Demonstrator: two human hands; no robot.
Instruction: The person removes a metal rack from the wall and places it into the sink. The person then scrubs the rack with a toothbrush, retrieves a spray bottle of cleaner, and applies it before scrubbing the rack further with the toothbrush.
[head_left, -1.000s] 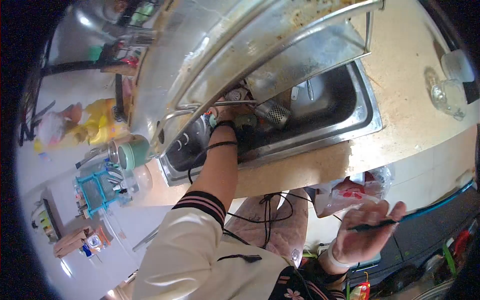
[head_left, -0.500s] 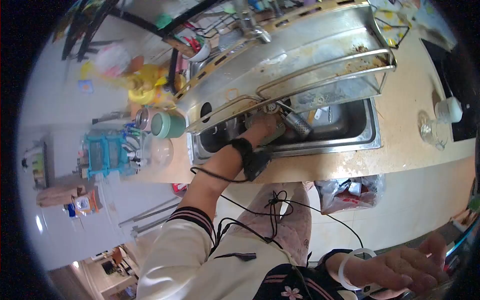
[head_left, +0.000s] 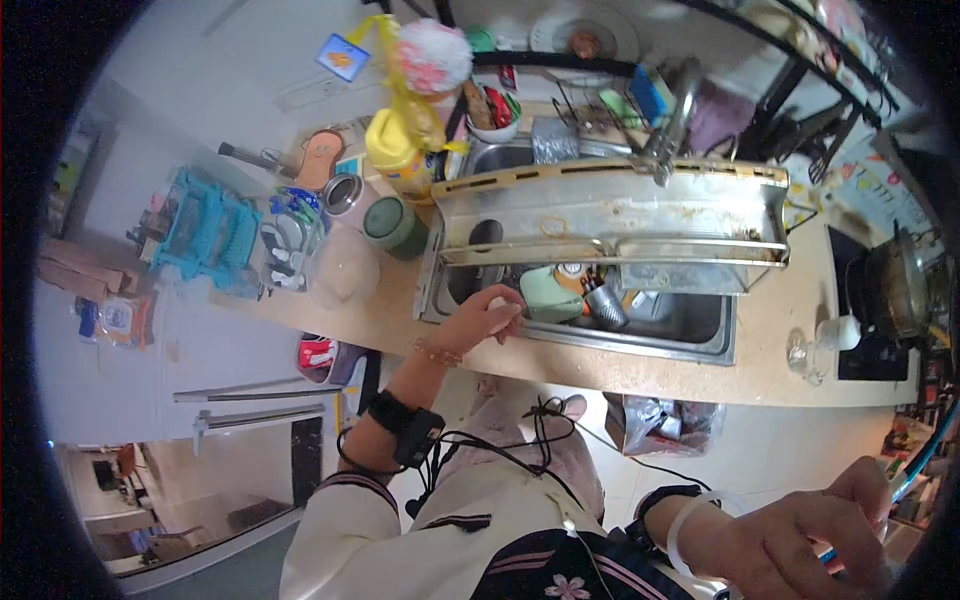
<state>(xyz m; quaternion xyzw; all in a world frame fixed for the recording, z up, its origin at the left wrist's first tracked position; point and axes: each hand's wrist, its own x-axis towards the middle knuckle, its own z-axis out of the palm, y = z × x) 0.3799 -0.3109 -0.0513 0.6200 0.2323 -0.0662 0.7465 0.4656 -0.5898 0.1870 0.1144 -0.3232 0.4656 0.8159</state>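
My left hand (head_left: 490, 317) is over the sink's (head_left: 640, 347) front left edge, fingers curled in. A small pale spot shows at its fingertips, too small to name. Beside it in the sink lie a light green container (head_left: 550, 295) and a perforated metal cylinder (head_left: 605, 302). A metal rack (head_left: 620, 215) stands over the back of the sink. My right hand (head_left: 815, 540) is low at the right, close to the camera, fingers bent. A thin blue line (head_left: 910, 475) runs behind it and shows between the fingers; what it grips is unclear.
A green jar (head_left: 395, 228), an open flask (head_left: 345, 195) and a yellow bottle (head_left: 395, 150) stand left of the sink. Farther left is a blue rack (head_left: 205, 235). A clear pump bottle (head_left: 810, 350) stands by the stove (head_left: 865, 300). A bag (head_left: 670, 425) sits below the counter.
My left hand has come up out of the sink, off the green container, to the front edge. The fingers of my right hand have bent inward. The view has shifted.
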